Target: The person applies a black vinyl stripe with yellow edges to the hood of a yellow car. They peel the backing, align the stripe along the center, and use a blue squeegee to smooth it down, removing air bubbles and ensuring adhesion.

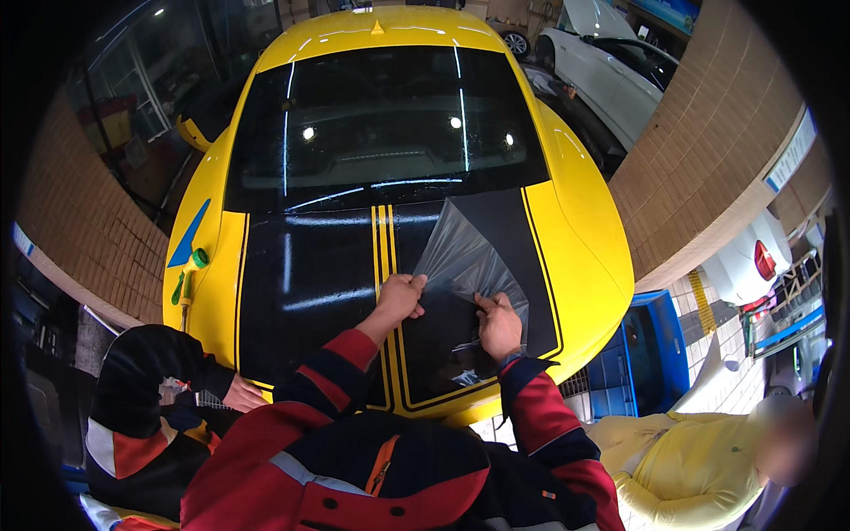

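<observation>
A sheet of clear plastic film (459, 252) stands partly lifted and creased over the right black stripe panel (443, 341) of a yellow car's hood (593, 265). My left hand (403, 298) is closed on the film's left edge, near the thin yellow lines (386, 257) down the middle. Lower on the sheet, my right hand (499, 325) pinches it with thumb and fingers. Between the hands the film is pulled into folds, and its upper end tapers to a point toward the windshield (381, 124). A small crumpled clear patch (466, 378) shows near the hood's front edge.
A green and yellow spray nozzle (190, 270) and a blue flat triangular piece (189, 234) rest on the left fender. Another person's hand (245, 394) touches the front left. A person in yellow (708, 460) is at right, near a blue crate (655, 345). Brick pillars (691, 133) flank the car.
</observation>
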### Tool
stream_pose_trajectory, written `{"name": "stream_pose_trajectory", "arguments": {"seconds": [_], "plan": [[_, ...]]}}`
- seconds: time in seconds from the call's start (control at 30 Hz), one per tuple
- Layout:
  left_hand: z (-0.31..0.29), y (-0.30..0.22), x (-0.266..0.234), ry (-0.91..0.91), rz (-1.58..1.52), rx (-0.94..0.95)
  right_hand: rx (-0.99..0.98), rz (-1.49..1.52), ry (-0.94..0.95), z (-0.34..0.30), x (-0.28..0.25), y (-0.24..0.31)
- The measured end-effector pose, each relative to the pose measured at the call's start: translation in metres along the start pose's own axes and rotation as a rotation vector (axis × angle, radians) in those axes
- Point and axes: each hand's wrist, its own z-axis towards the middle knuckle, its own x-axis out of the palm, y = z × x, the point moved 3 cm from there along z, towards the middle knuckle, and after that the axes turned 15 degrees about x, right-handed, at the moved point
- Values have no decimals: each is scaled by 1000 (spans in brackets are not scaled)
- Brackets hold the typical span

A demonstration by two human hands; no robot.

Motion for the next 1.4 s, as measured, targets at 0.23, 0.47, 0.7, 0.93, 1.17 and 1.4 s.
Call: {"name": "stream_pose_trajectory", "arguments": {"seconds": [0.23,0.47,0.7,0.93,1.17,1.4], "plan": [[-11,5,9,-31,-42,-3,-7,99,-51,-7,8,-12],[-17,6,10,-16,-24,-25,34,237,-100,-21,-2,-8],[-1,9,-9,2,-55,-76,86,-39,-342,-41,-46,-4],[8,13,-20,-73,-372,-67,549,-196,103,-31,-62,-29],[-65,-11,20,50,-390,-138,439,-226,421,7,-44,-57],[-47,-35,111,439,51,-160,-339,-291,393,13,-28,-73]]}}
